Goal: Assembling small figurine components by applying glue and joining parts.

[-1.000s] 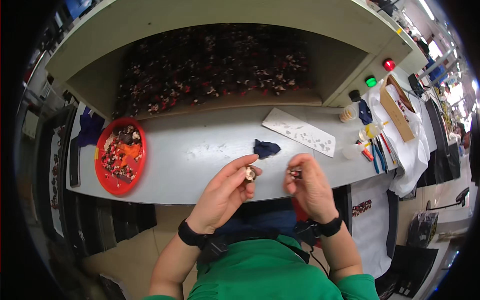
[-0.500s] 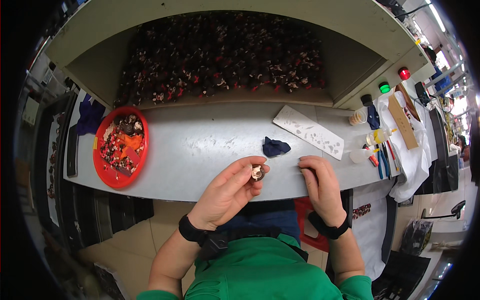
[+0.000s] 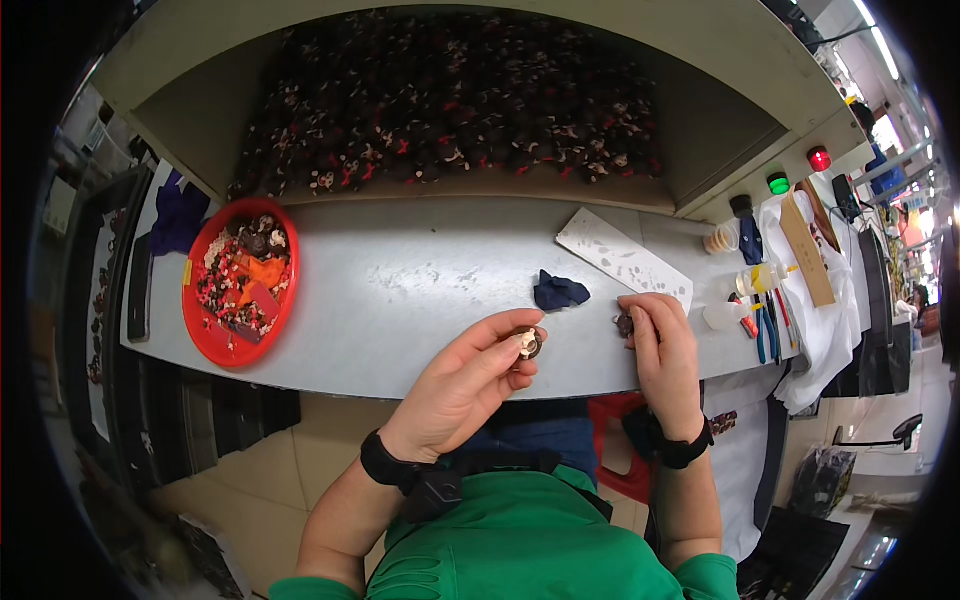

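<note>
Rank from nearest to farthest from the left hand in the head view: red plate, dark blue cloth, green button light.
From the left hand:
1. Dark blue cloth, just above-right on the bench.
2. Red plate, far left of the bench.
3. Green button light, upper right on the shelf frame.

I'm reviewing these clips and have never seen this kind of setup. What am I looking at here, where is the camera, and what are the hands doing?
No machine here: a person films their own bare hands with a wide fisheye camera worn on the head, looking down, so straight edges bend. The left hand pinches a small round dark piece with a pale centre. The right hand rests at the edge of the grey worktable, fingers on a small dark piece. Also there: a red tray of mixed small parts, a crumpled dark blue cloth, a white speckled sheet, and tools on the right.
</note>
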{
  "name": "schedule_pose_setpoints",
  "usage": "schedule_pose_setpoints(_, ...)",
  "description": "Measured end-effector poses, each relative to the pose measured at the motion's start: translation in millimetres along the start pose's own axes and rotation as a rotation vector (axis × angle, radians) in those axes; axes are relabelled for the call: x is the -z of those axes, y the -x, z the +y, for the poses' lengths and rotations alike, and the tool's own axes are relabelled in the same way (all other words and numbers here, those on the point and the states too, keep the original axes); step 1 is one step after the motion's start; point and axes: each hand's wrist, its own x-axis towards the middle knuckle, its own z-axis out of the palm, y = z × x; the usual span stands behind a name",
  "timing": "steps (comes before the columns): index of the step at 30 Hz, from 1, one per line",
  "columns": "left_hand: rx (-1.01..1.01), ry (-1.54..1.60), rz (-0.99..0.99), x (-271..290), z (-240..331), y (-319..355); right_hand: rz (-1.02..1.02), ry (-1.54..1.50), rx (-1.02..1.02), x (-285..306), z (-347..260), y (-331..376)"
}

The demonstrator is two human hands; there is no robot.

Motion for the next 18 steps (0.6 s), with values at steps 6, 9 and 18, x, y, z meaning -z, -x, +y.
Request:
schedule_pose_setpoints(6, -0.011, -0.001, -0.008, 4, -1, 1, 0.195, -0.038, -0.028, 19, 10, 19)
schedule_pose_setpoints(9, -0.010, 0.000, -0.014, 3, -2, 1, 0.504, -0.202, -0.015, 45, 31, 44)
schedule_pose_setpoints(18, -0.007, 0.023, 0.013, 1, 1, 2, 0.511, 0.093, -0.261, 69, 85, 31)
